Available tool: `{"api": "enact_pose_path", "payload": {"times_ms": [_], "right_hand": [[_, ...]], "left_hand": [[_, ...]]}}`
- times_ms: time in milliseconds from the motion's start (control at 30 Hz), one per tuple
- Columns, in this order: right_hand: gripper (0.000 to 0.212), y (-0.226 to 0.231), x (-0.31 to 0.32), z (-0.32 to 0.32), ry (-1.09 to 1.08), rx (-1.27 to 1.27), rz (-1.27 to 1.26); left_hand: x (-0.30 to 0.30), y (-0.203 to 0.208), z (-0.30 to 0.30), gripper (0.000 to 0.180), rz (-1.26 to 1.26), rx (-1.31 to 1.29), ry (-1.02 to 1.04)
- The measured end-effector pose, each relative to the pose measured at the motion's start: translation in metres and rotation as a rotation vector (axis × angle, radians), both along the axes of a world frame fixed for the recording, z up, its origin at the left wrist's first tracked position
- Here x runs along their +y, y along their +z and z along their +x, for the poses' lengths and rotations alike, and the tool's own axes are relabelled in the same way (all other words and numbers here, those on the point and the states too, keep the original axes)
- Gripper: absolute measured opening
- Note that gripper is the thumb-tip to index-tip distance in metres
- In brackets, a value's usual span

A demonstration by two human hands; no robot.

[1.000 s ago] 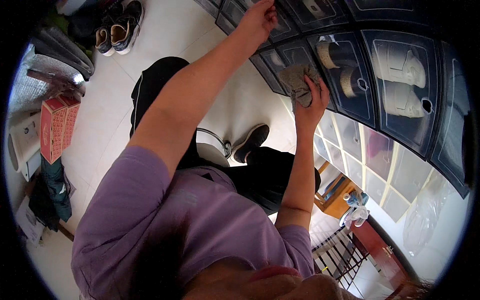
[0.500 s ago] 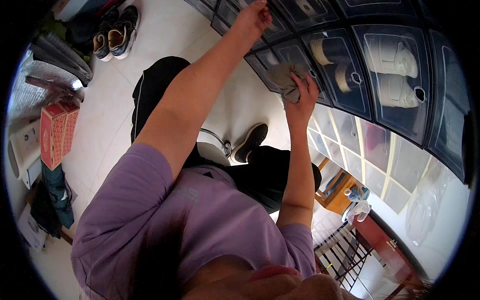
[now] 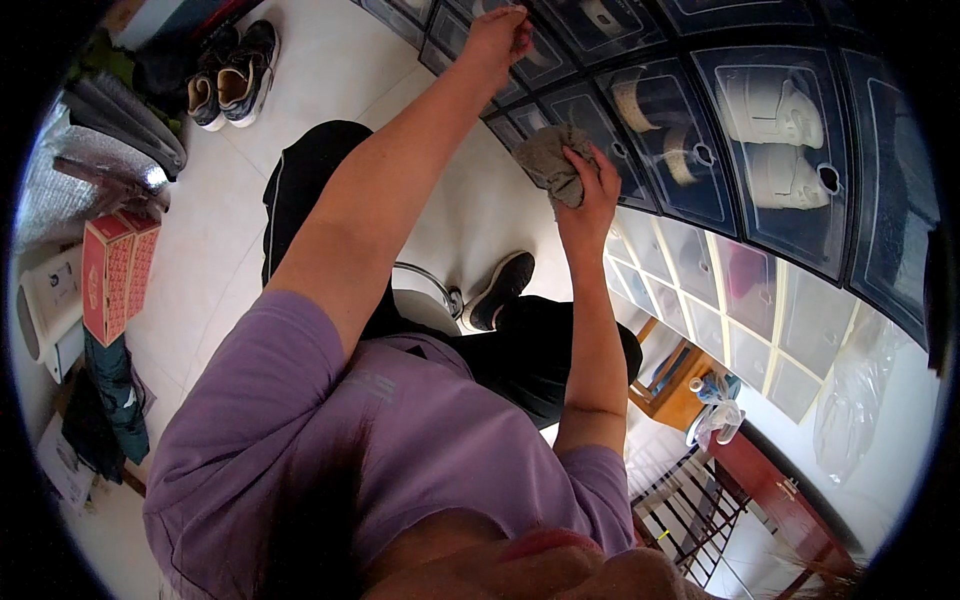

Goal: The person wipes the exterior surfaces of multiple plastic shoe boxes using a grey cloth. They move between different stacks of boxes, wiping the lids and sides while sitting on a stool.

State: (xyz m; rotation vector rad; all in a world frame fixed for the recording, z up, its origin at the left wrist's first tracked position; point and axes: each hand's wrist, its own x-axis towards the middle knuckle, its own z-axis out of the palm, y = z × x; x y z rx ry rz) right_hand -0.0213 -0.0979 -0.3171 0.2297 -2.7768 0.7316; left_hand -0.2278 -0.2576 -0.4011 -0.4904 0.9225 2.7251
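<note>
My right hand (image 3: 588, 195) grips a crumpled grey-brown cloth (image 3: 552, 160), which bunches out past the fingertips. The cloth is in front of the dark-framed shoe boxes (image 3: 672, 130) with clear doors; whether it touches them I cannot tell. Stretched out to the upper middle, my left hand (image 3: 497, 45) has its fingers curled in beside the boxes' fronts. What lies within those fingers, if anything, is hidden. Behind one clear door is a pair of white shoes (image 3: 775, 108).
Below the dark boxes stand white-framed boxes (image 3: 690, 262). Black shoes (image 3: 245, 75) sit on the pale floor at upper left, with red boxes (image 3: 110, 275) along the left side. A metal rack (image 3: 690, 510) and a clear plastic bag (image 3: 850, 405) are at lower right.
My right hand has shifted a little to the left with the cloth, away from the box door beside it. My left hand has moved slightly left and lower in the view.
</note>
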Motion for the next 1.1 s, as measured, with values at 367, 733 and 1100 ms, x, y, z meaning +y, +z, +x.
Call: {"api": "enact_pose_path", "payload": {"times_ms": [367,733,1100], "right_hand": [[0.046,0.0,-0.008,-0.005,0.014,0.016,-0.02],[0.045,-0.047,0.011,0.026,-0.501,-0.439,-1.312],[0.051,-0.13,0.013,-0.024,-1.144,0.097,-0.859]], "left_hand": [[0.001,-0.003,0.0,0.008,0.199,-0.087,-0.008],[-0.008,0.016,0.01,0.006,0.085,0.035,-0.09],[-0.081,0.027,0.011,0.044,0.089,0.224,-0.293]]}}
